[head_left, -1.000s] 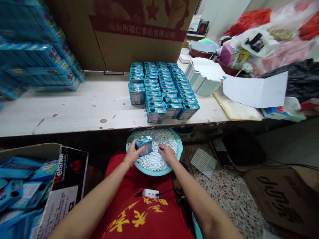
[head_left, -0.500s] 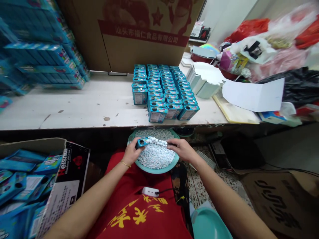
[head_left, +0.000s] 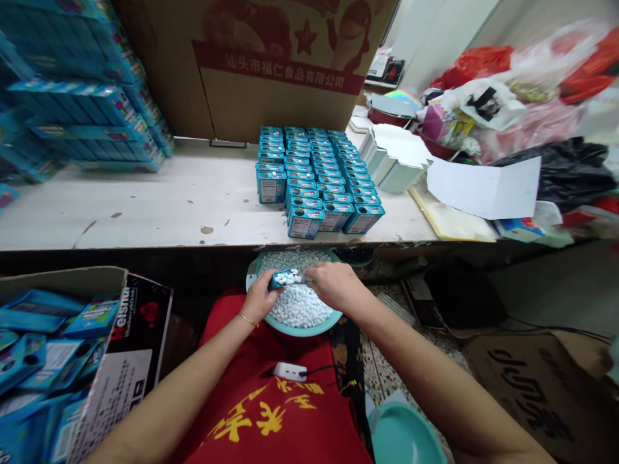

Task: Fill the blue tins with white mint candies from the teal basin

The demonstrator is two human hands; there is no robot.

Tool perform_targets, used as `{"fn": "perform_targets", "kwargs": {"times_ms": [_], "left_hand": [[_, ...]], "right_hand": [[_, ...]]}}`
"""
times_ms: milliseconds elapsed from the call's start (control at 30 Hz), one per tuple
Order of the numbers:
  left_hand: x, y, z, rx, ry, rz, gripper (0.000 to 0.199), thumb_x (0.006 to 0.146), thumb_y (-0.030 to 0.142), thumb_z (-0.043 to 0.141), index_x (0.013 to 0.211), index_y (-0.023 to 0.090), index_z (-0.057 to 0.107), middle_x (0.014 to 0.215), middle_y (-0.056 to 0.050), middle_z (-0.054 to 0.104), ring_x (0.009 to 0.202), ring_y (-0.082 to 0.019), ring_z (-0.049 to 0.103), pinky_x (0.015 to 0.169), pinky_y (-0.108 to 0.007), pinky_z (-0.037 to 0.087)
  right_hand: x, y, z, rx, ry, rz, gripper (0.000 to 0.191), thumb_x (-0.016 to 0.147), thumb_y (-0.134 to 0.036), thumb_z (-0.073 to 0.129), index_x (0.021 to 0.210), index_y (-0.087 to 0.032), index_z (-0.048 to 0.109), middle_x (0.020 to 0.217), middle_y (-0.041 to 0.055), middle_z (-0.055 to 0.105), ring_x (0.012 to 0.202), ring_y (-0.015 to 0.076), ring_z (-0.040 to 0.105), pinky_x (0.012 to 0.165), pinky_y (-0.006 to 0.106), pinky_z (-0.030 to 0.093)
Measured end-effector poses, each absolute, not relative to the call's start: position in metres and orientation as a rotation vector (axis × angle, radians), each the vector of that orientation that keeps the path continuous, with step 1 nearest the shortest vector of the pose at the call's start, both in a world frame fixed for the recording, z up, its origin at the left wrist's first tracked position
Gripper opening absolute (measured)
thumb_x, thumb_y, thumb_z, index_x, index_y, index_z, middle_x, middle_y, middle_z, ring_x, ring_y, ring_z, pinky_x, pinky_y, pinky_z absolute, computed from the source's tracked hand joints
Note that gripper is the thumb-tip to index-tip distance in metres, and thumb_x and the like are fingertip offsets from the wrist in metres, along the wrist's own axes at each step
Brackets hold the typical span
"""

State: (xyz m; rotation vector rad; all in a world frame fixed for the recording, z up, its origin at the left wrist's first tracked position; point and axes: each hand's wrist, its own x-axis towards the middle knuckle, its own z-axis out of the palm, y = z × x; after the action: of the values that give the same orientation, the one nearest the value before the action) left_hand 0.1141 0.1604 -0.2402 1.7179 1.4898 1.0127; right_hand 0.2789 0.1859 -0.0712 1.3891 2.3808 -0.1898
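My left hand grips a small blue candy box over the near left part of a turquoise basin. White candies lie heaped at the top end of the box. My right hand is closed on a small, see-through scoop, mostly hidden by the fingers, its end at the box's mouth. Loose white candies fill the basin, which rests at my lap below the table edge.
Rows of upright blue candy boxes stand on the white table. Stacked blue packs and a large brown carton are behind. An open carton of blue boxes sits at left, a turquoise tub at lower right.
My right hand has moved left and turned over, bringing the scoop to the box. The candies that stretched in a line between the hands are now heaped at the box's top.
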Motion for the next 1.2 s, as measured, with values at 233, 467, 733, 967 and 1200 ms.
{"fn": "perform_targets", "kwargs": {"times_ms": [233,467,733,967,1200], "left_hand": [[0.115,0.166,-0.242,1.712,1.473,1.001,0.039,0.070,0.025,0.057,0.107,0.019,0.050,0.102,-0.006,0.058,0.094,-0.021,0.054,0.084,-0.034,0.042],[0.115,0.167,-0.235,1.639,1.427,1.005,0.035,0.070,0.027,0.058,0.103,0.020,0.051,0.094,-0.004,0.059,0.086,-0.018,0.055,0.080,-0.032,0.043],[0.112,0.158,-0.237,1.386,1.418,1.185,0.038,0.068,0.034,0.062,0.101,0.019,0.050,0.093,-0.003,0.057,0.086,-0.016,0.054,0.081,-0.031,0.043],[0.129,0.152,-0.234,1.169,1.386,1.301,0.040,0.064,0.034,0.067,0.098,0.020,0.049,0.088,-0.002,0.056,0.081,-0.015,0.055,0.079,-0.031,0.045],[0.136,0.156,-0.234,1.077,1.384,1.345,0.042,0.063,0.032,0.067,0.100,0.019,0.049,0.089,-0.002,0.057,0.081,-0.015,0.056,0.077,-0.028,0.046]], "right_hand": [[0.287,0.181,-0.078,1.422,2.403,-0.151,0.026,0.085,-0.031,0.037,0.097,-0.024,0.060,0.092,0.0068,0.064,0.082,0.0188,0.060,0.065,0.027,0.041],[0.291,0.184,-0.067,1.441,2.416,-0.168,0.026,0.085,-0.030,0.036,0.095,-0.024,0.059,0.091,0.0052,0.063,0.082,0.0183,0.059,0.067,0.027,0.040],[0.332,0.174,-0.080,1.762,2.407,-0.106,0.031,0.087,-0.035,0.034,0.110,-0.028,0.053,0.099,0.0023,0.061,0.089,0.0152,0.056,0.067,0.024,0.038],[0.309,0.146,-0.121,1.694,2.591,0.130,0.037,0.090,-0.025,0.028,0.120,-0.020,0.048,0.092,0.0085,0.060,0.082,0.0170,0.052,0.069,0.027,0.034],[0.294,0.139,-0.129,1.675,2.683,0.178,0.037,0.090,-0.023,0.028,0.122,-0.021,0.047,0.092,0.0075,0.059,0.080,0.0168,0.049,0.069,0.028,0.031]]}}
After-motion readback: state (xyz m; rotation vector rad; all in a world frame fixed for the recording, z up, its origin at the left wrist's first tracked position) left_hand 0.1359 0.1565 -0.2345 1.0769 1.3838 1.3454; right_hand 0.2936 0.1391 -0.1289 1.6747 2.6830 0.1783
